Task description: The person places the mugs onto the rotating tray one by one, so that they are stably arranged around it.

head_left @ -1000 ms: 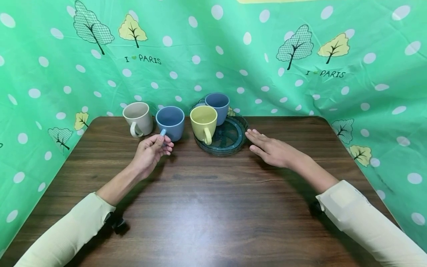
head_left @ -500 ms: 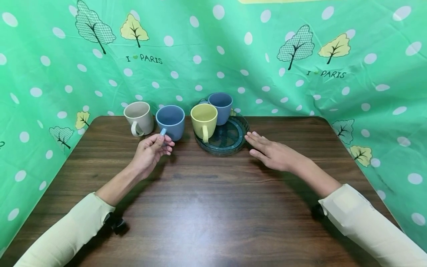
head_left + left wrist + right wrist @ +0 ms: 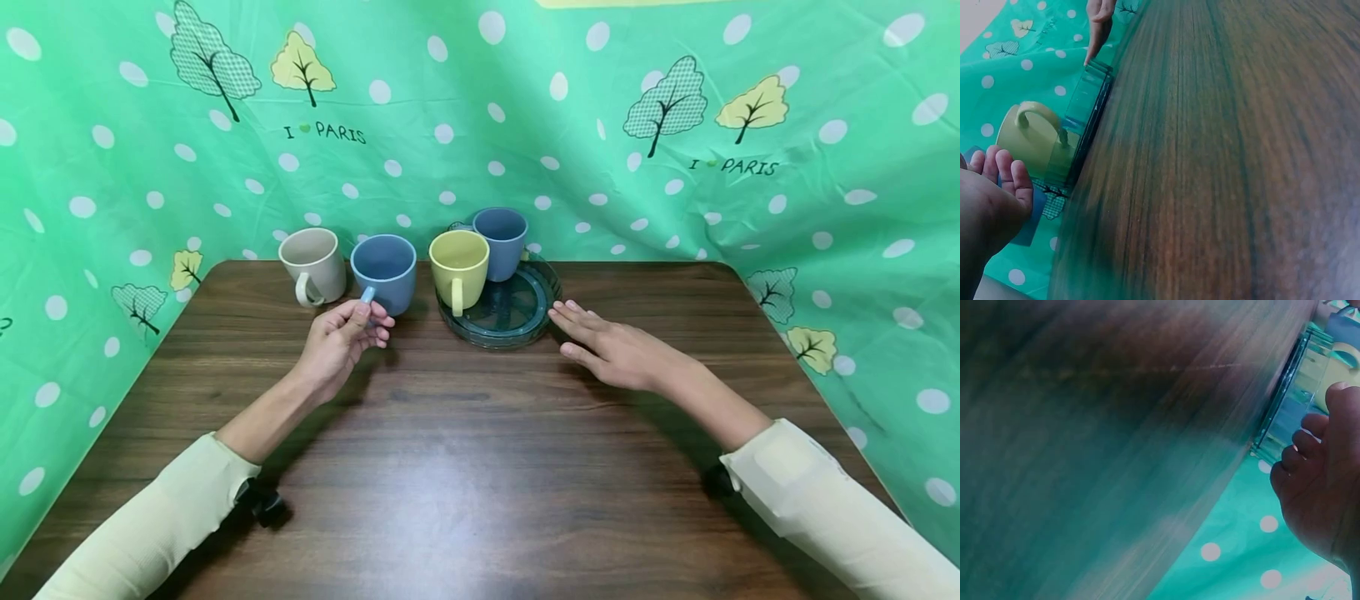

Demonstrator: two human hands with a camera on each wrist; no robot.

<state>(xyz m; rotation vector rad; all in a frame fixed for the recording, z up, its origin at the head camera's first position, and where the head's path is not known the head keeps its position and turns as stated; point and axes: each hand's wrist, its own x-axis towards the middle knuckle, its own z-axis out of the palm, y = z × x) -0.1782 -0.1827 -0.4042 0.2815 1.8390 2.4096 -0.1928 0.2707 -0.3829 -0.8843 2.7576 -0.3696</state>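
Observation:
With thumb and fingers, my left hand [image 3: 337, 346] pinches the handle of a blue mug [image 3: 394, 290] standing upright on the table. To its right is a round, clear teal turntable [image 3: 513, 315] with a raised rim. A yellow mug [image 3: 461, 265] stands on its left part, handle facing me, and a second blue mug [image 3: 506, 242] stands behind it. My right hand [image 3: 618, 350] has its fingers straight, tips against the turntable's right rim. In the right wrist view, the right hand [image 3: 1313, 481] partly hides the yellow mug.
Left of the held mug stands a beige mug [image 3: 315, 262], handle toward me. The brown wooden table [image 3: 480, 467] ends just behind the mugs, where a green dotted curtain [image 3: 480, 108] hangs. Black wrist devices sit by both cuffs.
The turntable has turned clockwise as seen from above: the yellow mug's handle swung left and the rear blue mug shifted right. My right hand slid slightly toward me; my left hand stayed nearly still.

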